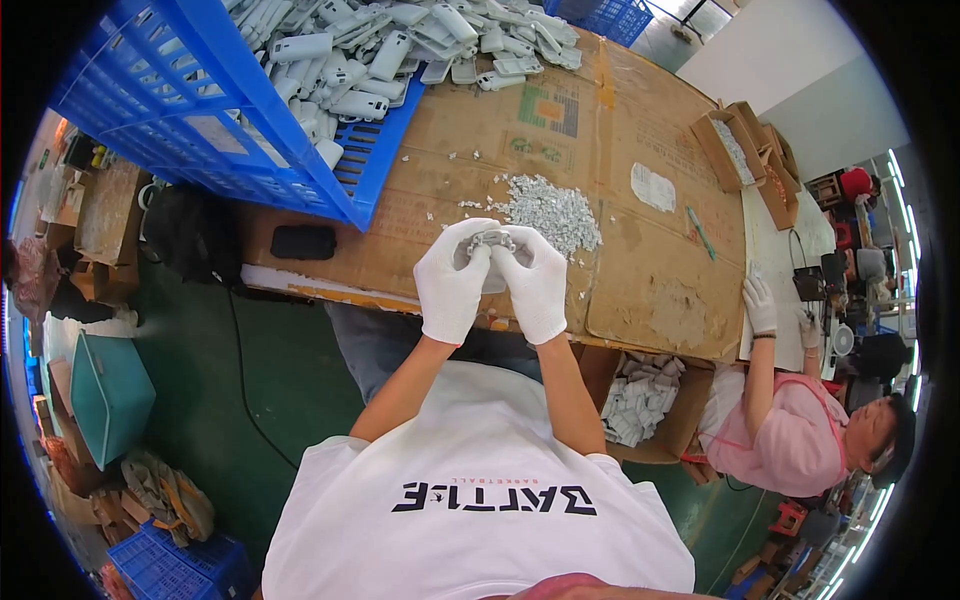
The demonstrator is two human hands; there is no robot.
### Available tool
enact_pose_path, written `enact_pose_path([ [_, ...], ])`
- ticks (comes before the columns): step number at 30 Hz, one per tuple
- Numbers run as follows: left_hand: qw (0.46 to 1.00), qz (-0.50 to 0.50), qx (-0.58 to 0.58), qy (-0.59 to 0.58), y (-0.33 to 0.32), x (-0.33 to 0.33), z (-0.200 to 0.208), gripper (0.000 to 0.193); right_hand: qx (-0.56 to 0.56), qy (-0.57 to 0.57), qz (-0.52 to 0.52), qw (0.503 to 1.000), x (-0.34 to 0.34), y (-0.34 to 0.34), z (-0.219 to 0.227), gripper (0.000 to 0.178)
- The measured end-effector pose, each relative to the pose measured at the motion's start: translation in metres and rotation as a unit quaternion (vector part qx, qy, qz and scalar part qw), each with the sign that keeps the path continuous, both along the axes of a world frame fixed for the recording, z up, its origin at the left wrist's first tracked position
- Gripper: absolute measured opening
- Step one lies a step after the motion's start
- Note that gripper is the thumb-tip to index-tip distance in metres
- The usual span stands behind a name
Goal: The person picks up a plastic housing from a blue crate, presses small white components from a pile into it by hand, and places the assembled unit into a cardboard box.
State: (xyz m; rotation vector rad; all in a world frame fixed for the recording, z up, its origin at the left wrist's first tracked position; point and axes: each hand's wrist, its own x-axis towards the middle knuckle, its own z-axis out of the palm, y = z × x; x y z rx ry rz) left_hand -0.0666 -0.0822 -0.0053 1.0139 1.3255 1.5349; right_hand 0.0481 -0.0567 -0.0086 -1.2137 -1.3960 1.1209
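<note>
My left hand (449, 285) and my right hand (537, 287), both in white gloves, are closed together on a small white-grey plastic part (490, 240) above the table's near edge. Both thumbs press on its near face, and the fingers wrap behind it, hiding much of its shape. Just beyond my right hand lies a loose heap of tiny silvery-white pieces (552, 212), with a few strays scattered to its left. At the far left, many white plastic casings (390, 55) are piled in and around a blue slatted crate (290, 150).
Flattened cardboard (640, 270) covers the table. On it rest a black phone-like object (303, 242), a green pen (701, 233) and a crumpled paper (653, 187). A box of white parts (640, 400) stands below the near edge. At the right, a co-worker in pink (780, 430) reaches onto the table.
</note>
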Motion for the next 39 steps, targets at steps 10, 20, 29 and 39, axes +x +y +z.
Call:
enact_pose_path([
  [10, 0.998, 0.040, 0.006, -0.047, -0.008, 0.004, -0.009, 0.023, -0.006, -0.027, -0.014, 1.000, -0.008, -0.008, 0.000, 0.009],
  [20, 0.998, 0.018, 0.044, 0.048, -0.005, 0.004, -0.012, 0.033, -0.008, 0.036, -0.044, 0.998, -0.005, -0.006, -0.007, 0.006],
  [29, 0.976, -0.117, -0.035, 0.181, -0.004, -0.008, -0.011, 0.047, -0.090, 0.154, -0.005, 0.984, 0.000, -0.002, -0.015, 0.016],
  [39, 0.976, -0.068, -0.014, 0.205, -0.009, -0.001, -0.021, 0.050, -0.095, 0.047, 0.014, 0.994, -0.003, -0.003, -0.010, 0.014],
])
